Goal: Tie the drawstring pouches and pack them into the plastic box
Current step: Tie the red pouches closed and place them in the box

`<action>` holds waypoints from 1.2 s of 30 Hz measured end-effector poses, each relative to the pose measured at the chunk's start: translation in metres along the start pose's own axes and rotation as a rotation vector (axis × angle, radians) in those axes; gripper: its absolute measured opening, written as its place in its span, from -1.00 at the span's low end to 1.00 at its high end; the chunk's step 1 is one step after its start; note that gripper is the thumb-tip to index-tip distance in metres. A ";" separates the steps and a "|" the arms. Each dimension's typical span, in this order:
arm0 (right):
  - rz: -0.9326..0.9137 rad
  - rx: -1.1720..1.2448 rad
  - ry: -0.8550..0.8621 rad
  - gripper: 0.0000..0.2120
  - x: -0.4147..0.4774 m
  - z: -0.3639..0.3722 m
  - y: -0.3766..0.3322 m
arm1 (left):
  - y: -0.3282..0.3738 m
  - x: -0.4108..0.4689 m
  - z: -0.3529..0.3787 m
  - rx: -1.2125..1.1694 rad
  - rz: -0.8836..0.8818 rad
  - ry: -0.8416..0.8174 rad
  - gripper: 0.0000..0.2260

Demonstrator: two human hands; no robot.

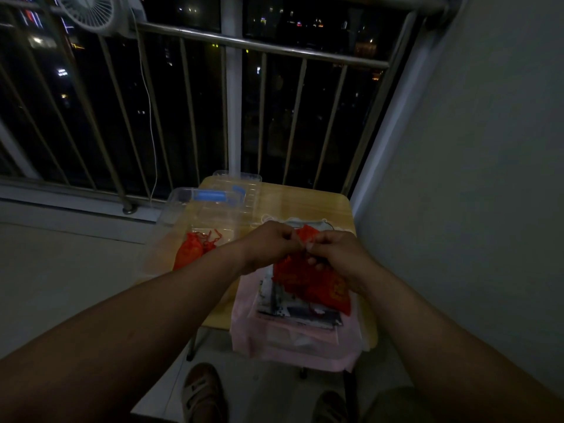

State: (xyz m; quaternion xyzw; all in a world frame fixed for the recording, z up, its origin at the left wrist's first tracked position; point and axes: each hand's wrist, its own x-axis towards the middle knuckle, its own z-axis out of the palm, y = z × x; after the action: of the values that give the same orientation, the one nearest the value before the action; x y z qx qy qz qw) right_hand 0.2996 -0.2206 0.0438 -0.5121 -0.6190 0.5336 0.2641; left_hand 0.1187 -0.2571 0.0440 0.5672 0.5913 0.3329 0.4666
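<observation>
Over the small wooden table [305, 199], the left hand [274, 241] and right hand [335, 253] pinch their fingertips tight on the neck of a red drawstring pouch [306, 232], just above a heap of red pouches [326, 285], while tied pouches [190, 248] lie in the clear plastic box [171, 215] beside them.

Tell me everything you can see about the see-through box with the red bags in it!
The clear plastic box is see-through all round, with rounded corners and a blue handle-like piece at its far end. It looks like thin, hard plastic. It appears open on top and sits level on the left side of the wooden table, seeming to stick out past the table's left edge. Red drawstring pouches with loose red strings lie inside at its near end. Dim light hides finer detail.
</observation>
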 end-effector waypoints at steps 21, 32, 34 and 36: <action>0.012 0.089 -0.142 -0.91 0.000 -0.013 0.011 | -0.024 0.010 0.006 0.018 0.165 -0.011 -0.92; -0.223 -0.325 0.059 -0.94 0.003 0.003 0.009 | -0.033 0.010 0.012 0.213 0.223 0.106 -0.78; -0.240 -0.332 0.084 -0.95 0.005 0.006 0.011 | -0.034 0.009 0.014 0.174 0.225 0.114 -0.78; -0.255 -0.332 0.099 -0.92 0.006 0.008 0.013 | -0.035 0.008 0.016 0.144 0.223 0.124 -0.78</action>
State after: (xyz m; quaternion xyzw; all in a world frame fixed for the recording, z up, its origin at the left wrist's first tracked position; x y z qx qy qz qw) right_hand 0.2955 -0.2190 0.0281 -0.4916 -0.7446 0.3607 0.2716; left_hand 0.1215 -0.2557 0.0047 0.6397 0.5749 0.3736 0.3474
